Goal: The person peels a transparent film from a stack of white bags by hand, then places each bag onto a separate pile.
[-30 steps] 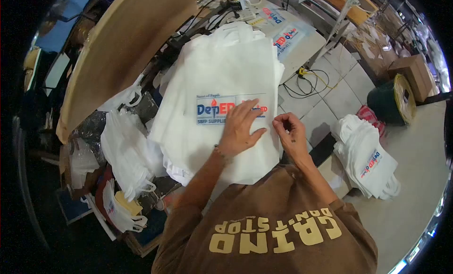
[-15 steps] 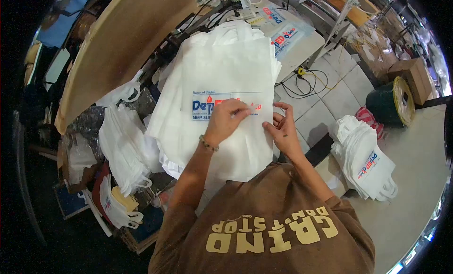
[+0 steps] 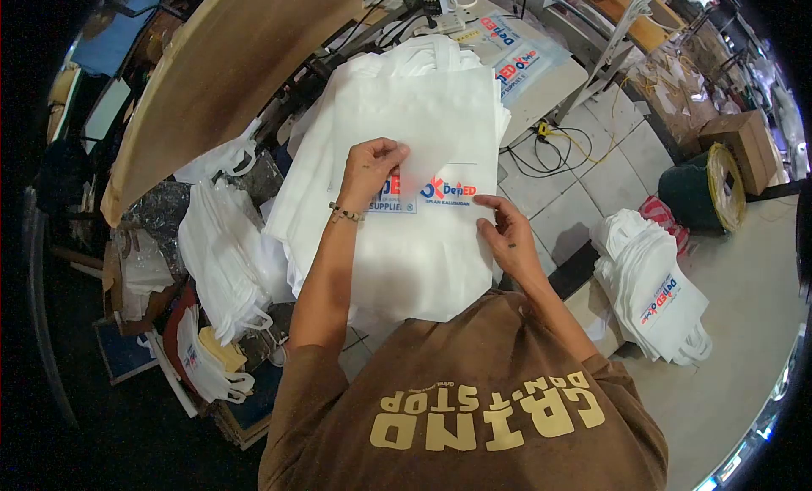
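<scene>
A white cloth bag (image 3: 414, 263) lies flat on top of a thick stack of similar bags, with blue and red "DepED" lettering (image 3: 448, 192) across its middle. Over the left half of the print, my left hand (image 3: 370, 171) has its thumb and fingertips pinched together. A hazy, thin see-through film (image 3: 412, 180) hangs from that pinch and blurs part of the lettering; my wrist and hand hide more of it. My right hand (image 3: 509, 233) rests at the bag's right edge, index finger and thumb apart, fingertips touching the cloth beside the print.
Printed clear sheets (image 3: 516, 68) lie on a white table behind the stack. Folded white bags sit in piles at left (image 3: 224, 263) and right (image 3: 651, 288). A curved wooden panel (image 3: 220, 85) rises at left. Black cables (image 3: 541, 157) lie on the tiled floor.
My left hand has moved left and away from me across the print, uncovering the lettering on the right. My right index finger has shifted in onto the bag's edge.
</scene>
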Motion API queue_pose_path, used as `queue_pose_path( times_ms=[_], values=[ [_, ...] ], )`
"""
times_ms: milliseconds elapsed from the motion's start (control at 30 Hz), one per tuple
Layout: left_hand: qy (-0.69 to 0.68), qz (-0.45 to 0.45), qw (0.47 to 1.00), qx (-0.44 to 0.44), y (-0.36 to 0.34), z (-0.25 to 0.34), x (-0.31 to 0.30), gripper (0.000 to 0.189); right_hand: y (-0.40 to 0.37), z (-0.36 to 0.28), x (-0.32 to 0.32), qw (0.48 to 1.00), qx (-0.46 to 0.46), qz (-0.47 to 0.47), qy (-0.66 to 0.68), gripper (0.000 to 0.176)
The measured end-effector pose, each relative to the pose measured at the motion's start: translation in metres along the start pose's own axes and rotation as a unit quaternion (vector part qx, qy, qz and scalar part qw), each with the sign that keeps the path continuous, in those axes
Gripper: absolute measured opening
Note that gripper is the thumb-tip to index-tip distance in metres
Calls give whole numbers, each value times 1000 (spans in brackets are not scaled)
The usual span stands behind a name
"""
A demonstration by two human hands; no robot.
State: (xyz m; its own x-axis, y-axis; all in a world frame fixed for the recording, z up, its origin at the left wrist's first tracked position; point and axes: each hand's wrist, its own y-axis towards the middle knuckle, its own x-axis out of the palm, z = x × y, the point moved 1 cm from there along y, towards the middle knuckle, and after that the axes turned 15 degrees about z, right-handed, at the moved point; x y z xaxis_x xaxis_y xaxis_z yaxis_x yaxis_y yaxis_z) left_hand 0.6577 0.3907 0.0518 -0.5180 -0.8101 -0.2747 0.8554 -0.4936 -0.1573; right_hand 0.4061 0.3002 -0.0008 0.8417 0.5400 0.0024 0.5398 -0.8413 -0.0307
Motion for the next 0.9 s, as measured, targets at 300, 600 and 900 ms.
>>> queue_pose_path(
  times_ms=[300,600,900],
  values=[
    [49,46,997,45,11,2,-7,18,-3,-13,-3,998,24,-18,-56,35],
    [-20,-130,991,1,14,-2,-15,22,-2,-2,-4,999,30,-25,-24,34],
    [265,89,905,321,-12,1,-53,30,1,-10,-3,989,94,57,98,33]
  ],
)
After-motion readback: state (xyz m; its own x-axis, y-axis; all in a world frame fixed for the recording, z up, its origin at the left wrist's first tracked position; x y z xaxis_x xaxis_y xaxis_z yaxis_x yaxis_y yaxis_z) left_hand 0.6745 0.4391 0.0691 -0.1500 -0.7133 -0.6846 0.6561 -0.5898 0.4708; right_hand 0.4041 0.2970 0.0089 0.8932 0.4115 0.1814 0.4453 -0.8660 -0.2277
